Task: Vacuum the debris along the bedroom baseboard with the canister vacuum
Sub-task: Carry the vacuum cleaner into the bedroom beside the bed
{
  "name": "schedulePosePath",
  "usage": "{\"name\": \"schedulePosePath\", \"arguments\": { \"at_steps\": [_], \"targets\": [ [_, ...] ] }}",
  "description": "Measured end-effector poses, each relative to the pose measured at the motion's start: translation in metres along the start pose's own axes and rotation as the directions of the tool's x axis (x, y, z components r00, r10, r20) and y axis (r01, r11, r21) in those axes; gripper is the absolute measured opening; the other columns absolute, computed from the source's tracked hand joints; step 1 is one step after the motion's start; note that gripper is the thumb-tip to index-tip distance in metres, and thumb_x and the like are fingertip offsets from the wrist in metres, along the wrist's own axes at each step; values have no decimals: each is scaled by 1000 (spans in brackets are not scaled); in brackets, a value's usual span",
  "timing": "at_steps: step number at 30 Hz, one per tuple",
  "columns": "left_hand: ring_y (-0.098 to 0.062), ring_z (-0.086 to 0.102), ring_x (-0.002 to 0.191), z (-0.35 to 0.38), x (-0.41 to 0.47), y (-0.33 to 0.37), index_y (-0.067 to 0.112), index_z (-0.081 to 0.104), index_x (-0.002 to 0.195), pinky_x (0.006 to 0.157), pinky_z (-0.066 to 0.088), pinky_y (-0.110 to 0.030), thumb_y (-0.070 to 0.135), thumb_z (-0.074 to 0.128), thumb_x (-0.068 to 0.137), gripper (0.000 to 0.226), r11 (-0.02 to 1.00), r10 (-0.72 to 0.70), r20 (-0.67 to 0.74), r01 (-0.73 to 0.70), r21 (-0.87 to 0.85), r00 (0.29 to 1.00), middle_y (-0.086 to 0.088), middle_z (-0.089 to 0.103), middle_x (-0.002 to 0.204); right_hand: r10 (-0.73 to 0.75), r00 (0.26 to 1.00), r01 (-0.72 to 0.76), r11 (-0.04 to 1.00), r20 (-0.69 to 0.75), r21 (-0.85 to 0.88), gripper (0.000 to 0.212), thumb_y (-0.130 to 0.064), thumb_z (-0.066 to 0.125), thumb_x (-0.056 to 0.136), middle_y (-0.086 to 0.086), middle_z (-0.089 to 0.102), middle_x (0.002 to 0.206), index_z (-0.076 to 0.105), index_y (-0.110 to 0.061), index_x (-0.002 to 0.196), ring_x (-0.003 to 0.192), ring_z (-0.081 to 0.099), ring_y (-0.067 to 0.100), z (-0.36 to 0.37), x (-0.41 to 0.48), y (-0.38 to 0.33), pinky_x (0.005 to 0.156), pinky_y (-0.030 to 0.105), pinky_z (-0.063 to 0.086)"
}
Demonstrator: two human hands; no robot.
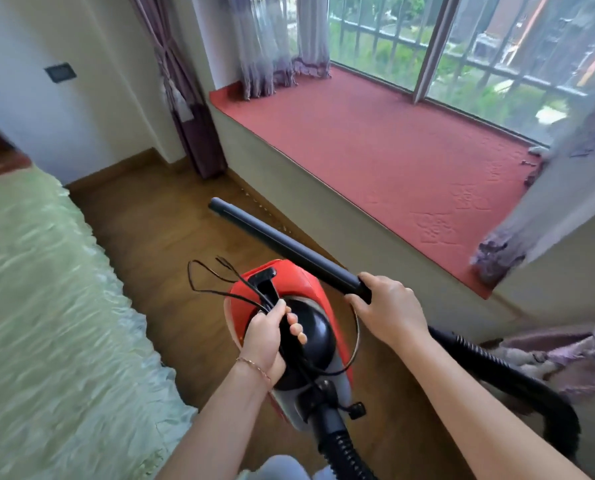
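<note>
A red and black canister vacuum (299, 282) hangs in front of me above the wooden floor. My left hand (272, 336) grips its black carrying handle together with a bundle of thin black power cord (202, 289). My right hand (386, 306) holds the near end of the black wand (282, 242), which points forward and left with its open tip in the air. A ribbed black hose (517, 386) loops from the wand round to the canister's near end. Small pale debris specks (258, 202) lie in a line on the floor along the baseboard under the window seat.
A bed with a pale green quilt (47, 306) fills the left side. A raised window seat with a red mat (375, 150) runs along the right. Purple curtains (188, 109) hang at the corner, and another curtain end (566, 351) lies low on the right. The wooden floor strip (150, 230) between them is narrow.
</note>
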State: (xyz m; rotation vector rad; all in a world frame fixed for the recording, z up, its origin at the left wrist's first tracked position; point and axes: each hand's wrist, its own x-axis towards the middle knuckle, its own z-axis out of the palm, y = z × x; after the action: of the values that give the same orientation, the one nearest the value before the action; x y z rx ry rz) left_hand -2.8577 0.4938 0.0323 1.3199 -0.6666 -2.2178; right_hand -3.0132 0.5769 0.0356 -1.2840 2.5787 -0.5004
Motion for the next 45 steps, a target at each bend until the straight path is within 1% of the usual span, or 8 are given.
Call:
{"name": "schedulePosePath", "arguments": {
  "at_steps": [6, 11, 15, 22, 25, 31, 40, 45],
  "targets": [
    [-9, 40, 41, 8, 55, 54, 11, 45, 73, 43, 38, -22, 17, 42, 98, 25, 994, 75, -98, -82, -71, 992, 0, 43, 57, -129, 990, 129, 992, 52, -3, 31, -42, 55, 89, 4, 65, 101, 58, -24, 114, 90, 59, 26, 10, 112, -28, 65, 28, 36],
    [-10, 41, 41, -11, 117, 107, 11, 45, 73, 43, 38, -22, 16, 42, 98, 26, 986, 71, -165, -94, -135, 984, 0, 44, 55, -220, 971, 223, 975, 88, -22, 31, -41, 55, 90, 3, 65, 102, 58, -24, 116, 88, 59, 23, 39, 202, -76, 65, 27, 37],
    [-10, 40, 37, -32, 177, 167, 9, 44, 71, 40, 38, -23, 14, 42, 98, 28, 975, 69, -205, -109, -192, 976, 0, 43, 51, -273, 954, 278, 960, 120, -21, 28, -43, 56, 88, 2, 67, 98, 59, -24, 108, 86, 61, 24, 71, 280, -128, 67, 32, 49],
    [-11, 39, 35, -59, 257, 287, 8, 43, 70, 38, 37, -22, 14, 41, 99, 29, 970, 96, -242, -145, -196, 966, 0, 44, 48, -352, 919, 366, 930, 180, -48, 29, -42, 57, 87, 3, 66, 99, 58, -22, 109, 91, 62, 26, 106, 399, -229, 66, 30, 41],
    [-11, 39, 35, -64, 288, 331, 8, 43, 69, 38, 37, -22, 14, 40, 99, 30, 968, 125, -263, -176, -179, 957, 0, 44, 47, -374, 910, 385, 923, 178, -27, 32, -42, 57, 87, 3, 66, 101, 59, -23, 113, 93, 62, 26, 116, 443, -260, 70, 31, 45],
    [-10, 40, 34, -78, 365, 405, 8, 43, 69, 37, 36, -20, 14, 40, 99, 30, 948, 112, -309, -195, -252, 944, 1, 44, 46, -427, 885, 433, 901, 185, 7, 34, -42, 56, 88, 2, 66, 101, 58, -25, 117, 93, 63, 25, 143, 540, -307, 71, 31, 48],
    [-11, 39, 33, -89, 487, 536, 9, 43, 70, 36, 36, -19, 15, 40, 99, 29, 905, 110, -404, -260, -337, 908, 1, 44, 45, -515, 823, 517, 854, 241, 58, 35, -41, 56, 89, 3, 66, 105, 57, -24, 119, 94, 62, 25, 179, 717, -401, 65, 26, 36],
    [-11, 38, 34, -101, 530, 603, 9, 42, 71, 37, 35, -20, 16, 40, 99, 29, 867, 127, -426, -309, -391, 896, 1, 44, 45, -555, 787, 560, 826, 268, 64, 34, -40, 57, 88, 6, 67, 104, 58, -22, 118, 95, 62, 30, 192, 788, -459, 67, 31, 38]
  ]
}}
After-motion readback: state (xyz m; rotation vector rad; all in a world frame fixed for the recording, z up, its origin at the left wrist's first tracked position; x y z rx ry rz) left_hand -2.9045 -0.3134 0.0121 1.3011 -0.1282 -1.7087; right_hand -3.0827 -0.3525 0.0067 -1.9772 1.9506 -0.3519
